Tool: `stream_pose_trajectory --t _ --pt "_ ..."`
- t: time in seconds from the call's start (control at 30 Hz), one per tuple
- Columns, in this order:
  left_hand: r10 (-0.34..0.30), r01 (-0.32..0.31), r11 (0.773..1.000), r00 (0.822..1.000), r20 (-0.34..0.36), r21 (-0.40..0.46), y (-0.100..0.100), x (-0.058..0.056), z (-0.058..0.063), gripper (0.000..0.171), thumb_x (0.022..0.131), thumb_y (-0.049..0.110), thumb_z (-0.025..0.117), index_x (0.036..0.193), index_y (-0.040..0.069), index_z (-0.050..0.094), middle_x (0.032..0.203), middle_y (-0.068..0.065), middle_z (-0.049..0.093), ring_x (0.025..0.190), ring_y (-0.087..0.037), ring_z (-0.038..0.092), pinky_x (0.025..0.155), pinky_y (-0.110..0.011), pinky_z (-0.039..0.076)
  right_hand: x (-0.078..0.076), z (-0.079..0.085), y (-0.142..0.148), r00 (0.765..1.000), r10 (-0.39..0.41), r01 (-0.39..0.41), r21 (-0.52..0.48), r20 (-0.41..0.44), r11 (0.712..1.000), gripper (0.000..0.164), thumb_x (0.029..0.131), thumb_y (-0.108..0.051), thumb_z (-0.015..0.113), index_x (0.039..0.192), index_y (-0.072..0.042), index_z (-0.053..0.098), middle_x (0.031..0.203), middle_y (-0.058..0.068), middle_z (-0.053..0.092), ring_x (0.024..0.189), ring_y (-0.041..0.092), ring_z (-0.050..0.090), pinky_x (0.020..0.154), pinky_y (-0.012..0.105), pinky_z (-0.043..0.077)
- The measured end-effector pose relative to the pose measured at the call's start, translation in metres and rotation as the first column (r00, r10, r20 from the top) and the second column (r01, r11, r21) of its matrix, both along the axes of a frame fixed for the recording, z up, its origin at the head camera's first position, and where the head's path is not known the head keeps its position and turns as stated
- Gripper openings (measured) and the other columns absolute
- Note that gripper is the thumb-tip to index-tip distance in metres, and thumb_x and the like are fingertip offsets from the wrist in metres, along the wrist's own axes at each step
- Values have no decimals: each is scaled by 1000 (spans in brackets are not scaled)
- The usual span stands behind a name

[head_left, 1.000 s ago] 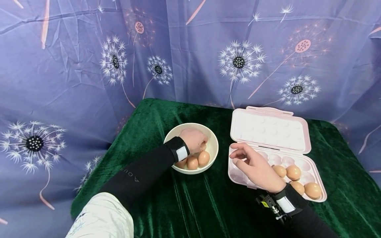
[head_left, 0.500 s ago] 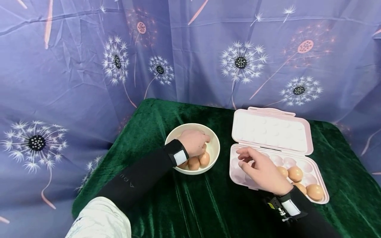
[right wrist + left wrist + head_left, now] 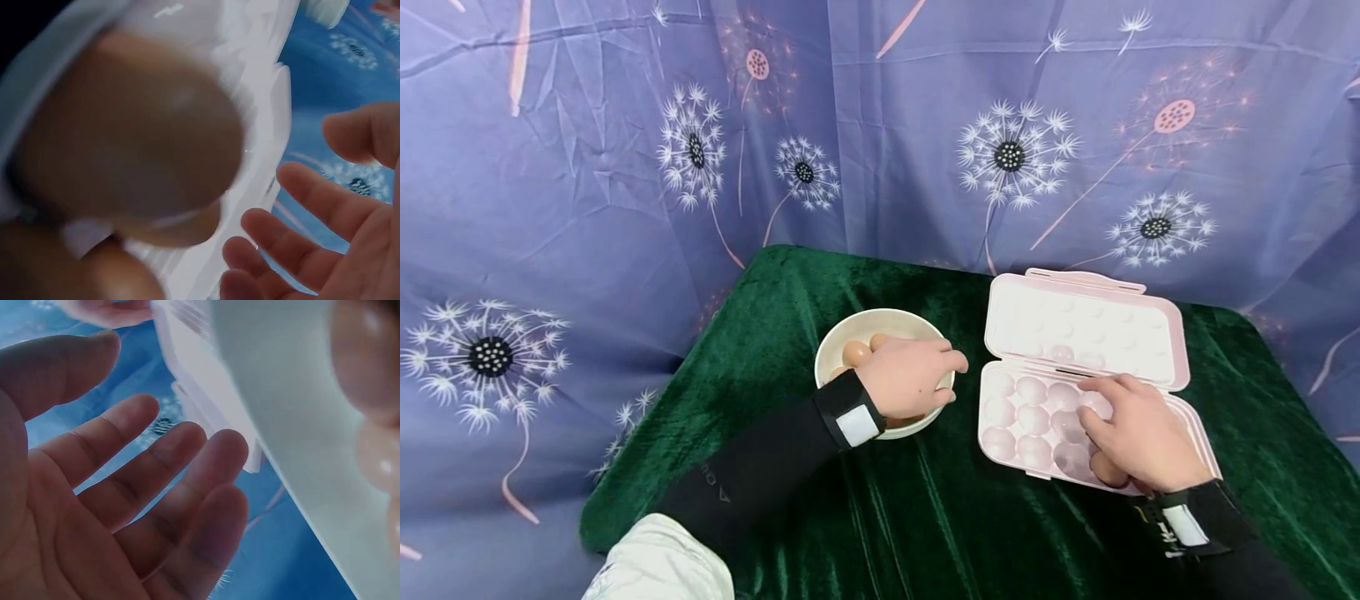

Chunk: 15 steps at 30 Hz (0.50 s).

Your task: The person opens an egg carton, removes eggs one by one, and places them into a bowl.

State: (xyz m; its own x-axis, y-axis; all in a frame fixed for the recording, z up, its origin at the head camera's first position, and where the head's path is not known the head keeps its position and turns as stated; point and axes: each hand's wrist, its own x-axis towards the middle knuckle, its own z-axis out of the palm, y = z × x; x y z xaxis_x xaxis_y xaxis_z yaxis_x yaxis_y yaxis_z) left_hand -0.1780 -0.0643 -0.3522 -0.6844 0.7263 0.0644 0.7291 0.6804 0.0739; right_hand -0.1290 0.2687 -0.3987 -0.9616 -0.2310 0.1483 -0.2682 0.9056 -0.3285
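Several brown eggs [image 3: 856, 353] in a round cream bowl [image 3: 887, 322] lie beside the loose-fingered left hand [image 3: 910, 377]; the relaxed right hand [image 3: 1144, 433] overhangs a pink plastic carton [image 3: 1032, 421]; green-velvet bench [image 3: 820, 517], purple curtain [image 3: 895, 125].

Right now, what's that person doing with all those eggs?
A person has their left hand over a pale bowl with eggs inside. Their right hand is over an open pink box that has more eggs in it. Both hands are open, with fingers relaxed, and neither is holding an egg.
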Motion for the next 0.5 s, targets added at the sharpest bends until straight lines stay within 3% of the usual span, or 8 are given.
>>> stream_pose_trajectory --t 0.13,0.3,0.5 --pt "-45 46 998 999 -26 36 4 9 0 37 94 37 72 128 25 67 112 7 64 95 -8 62 72 -27 52 0 -7 10 1000 9 -11 66 30 998 37 97 -22 62 127 0 66 124 30 59 114 48 54 89 64 43" --pt "-63 66 997 997 -54 46 9 16 -2 35 93 39 72 126 26 68 109 8 64 94 -7 61 61 -27 50 -2 -13 16 995 -1 -11 114 105 993 38 97 -26 63 127 -2 66 124 29 60 110 45 59 82 60 49" --pt "-80 81 996 995 -53 30 11 22 -3 32 93 39 71 123 27 67 103 10 62 87 -6 59 52 -28 44 -4 -16 22 993 -33 17 142 114 990 37 95 -26 64 125 -4 67 121 28 62 103 43 63 80 59 49"
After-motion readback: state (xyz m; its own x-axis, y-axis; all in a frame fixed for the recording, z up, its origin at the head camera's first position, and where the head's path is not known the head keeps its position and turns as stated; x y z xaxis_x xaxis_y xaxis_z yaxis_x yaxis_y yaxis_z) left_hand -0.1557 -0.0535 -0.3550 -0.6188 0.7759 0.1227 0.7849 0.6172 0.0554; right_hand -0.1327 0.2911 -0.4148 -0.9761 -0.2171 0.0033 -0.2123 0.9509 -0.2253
